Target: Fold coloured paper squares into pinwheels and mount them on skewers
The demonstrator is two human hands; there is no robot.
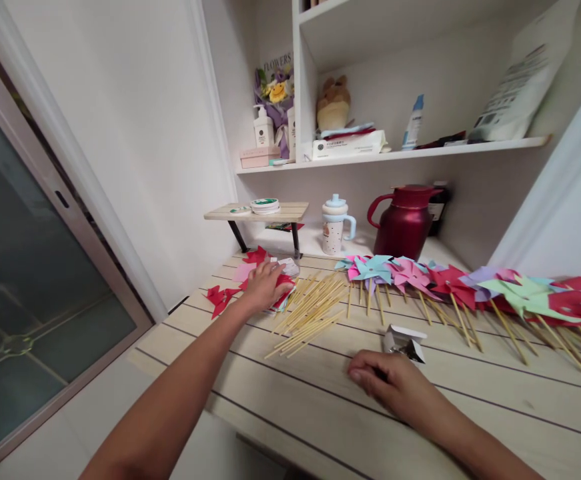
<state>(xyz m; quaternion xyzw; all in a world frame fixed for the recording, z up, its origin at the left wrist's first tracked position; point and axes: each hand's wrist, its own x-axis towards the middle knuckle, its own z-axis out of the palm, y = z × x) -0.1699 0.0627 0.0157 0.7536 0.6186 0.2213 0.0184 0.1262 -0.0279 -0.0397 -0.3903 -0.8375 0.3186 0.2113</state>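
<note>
My left hand (264,287) reaches over a small pile of cut paper at the back left of the table, fingers stretched out and touching red paper (284,293). Another red paper pinwheel shape (219,300) lies left of my wrist, and a pink piece (244,272) shows behind the hand. My right hand (377,375) rests loosely curled on the tabletop, nothing visible in its fingers. Just behind it stands an opened small white box (404,341) with small dark items inside. Thin wooden sticks (313,310) lie in a loose bundle between my hands.
Several pinwheels on sticks (450,281) lie in a row along the right. Behind them stand a red thermos jug (404,223) and a light-blue-lidded cup (334,227). A small raised stand (290,213) carries round white rolls (265,207). Above runs a shelf (440,152).
</note>
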